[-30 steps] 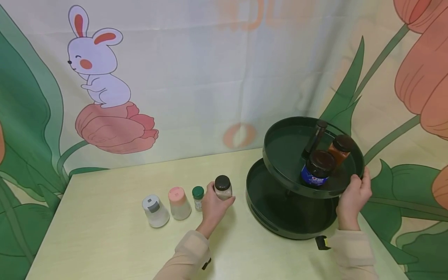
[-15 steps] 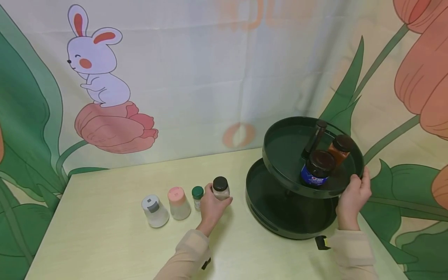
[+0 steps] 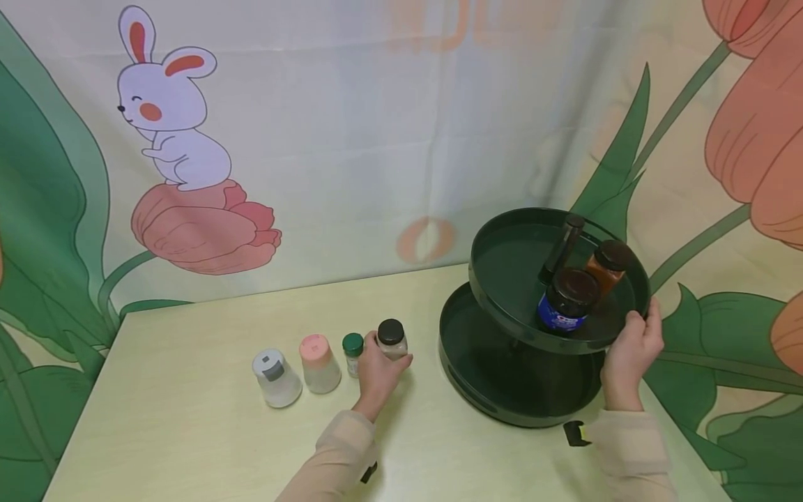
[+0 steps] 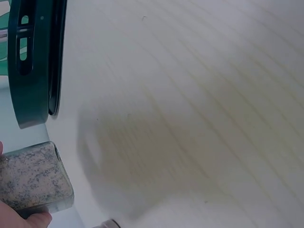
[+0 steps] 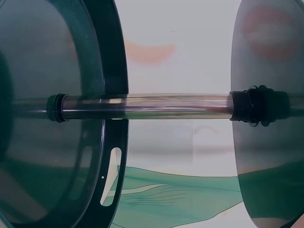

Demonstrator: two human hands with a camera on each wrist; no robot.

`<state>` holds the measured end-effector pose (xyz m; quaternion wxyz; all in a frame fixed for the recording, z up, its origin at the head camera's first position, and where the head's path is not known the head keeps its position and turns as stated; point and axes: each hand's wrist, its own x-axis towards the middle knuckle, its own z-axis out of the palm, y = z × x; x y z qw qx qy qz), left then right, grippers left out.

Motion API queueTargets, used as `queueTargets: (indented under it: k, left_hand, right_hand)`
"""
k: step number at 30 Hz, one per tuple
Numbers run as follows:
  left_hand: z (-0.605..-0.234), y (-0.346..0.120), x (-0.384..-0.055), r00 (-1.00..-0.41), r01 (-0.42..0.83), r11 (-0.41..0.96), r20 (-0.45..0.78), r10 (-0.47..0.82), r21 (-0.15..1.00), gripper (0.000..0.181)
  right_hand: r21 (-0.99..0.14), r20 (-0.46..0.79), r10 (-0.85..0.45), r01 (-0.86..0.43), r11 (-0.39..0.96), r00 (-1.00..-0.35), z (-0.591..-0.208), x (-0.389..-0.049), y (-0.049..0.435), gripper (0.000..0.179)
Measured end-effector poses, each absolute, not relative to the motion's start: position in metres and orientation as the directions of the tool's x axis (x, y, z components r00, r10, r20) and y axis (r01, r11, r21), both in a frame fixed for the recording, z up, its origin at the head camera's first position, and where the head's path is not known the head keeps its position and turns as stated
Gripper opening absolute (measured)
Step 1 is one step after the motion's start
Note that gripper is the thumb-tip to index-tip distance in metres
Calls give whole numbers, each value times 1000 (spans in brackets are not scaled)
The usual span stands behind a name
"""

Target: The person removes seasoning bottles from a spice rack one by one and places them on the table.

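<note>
My left hand point(image 3: 376, 380) grips a clear spice jar point(image 3: 393, 348) with a black lid, beside a small green-lidded spice bottle point(image 3: 353, 355). In the left wrist view, the jar point(image 4: 35, 178) shows pale, dark-speckled contents, and its base appears off the table. At the right, my right hand point(image 3: 632, 359) holds the near right rim of the upper tray point(image 3: 502, 279) of a dark green two-tier rack. That tray carries a blue-labelled jar point(image 3: 561, 314), an orange-brown spice jar point(image 3: 607, 268) and a slim dark bottle point(image 3: 561, 251). The right hand is almost wholly outside the right wrist view.
A pink-topped shaker point(image 3: 320, 364) and a grey-topped shaker point(image 3: 277, 378) stand left of the green-lidded bottle. Below the upper tray sits the rack's lower tray point(image 3: 521, 390), joined to it by a metal post point(image 5: 175, 106). A printed curtain point(image 3: 339, 153) hangs behind the table point(image 3: 188, 432).
My left hand and the black-lidded spice jar have shifted slightly left, towards the green-lidded bottle. The right hand keeps its hold on the upper tray's rim.
</note>
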<state>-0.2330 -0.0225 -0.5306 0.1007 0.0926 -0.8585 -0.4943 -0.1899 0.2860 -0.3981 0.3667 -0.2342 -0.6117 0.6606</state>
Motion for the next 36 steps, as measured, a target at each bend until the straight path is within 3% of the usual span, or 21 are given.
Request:
queueTargets:
  k: [36]
  left_hand:
    - [-556, -23, -235, -958, -67, 499, 85, -275, 864, 66]
  right_hand:
    - [-984, 131, 777, -175, 27, -615, -399, -190, 287, 47]
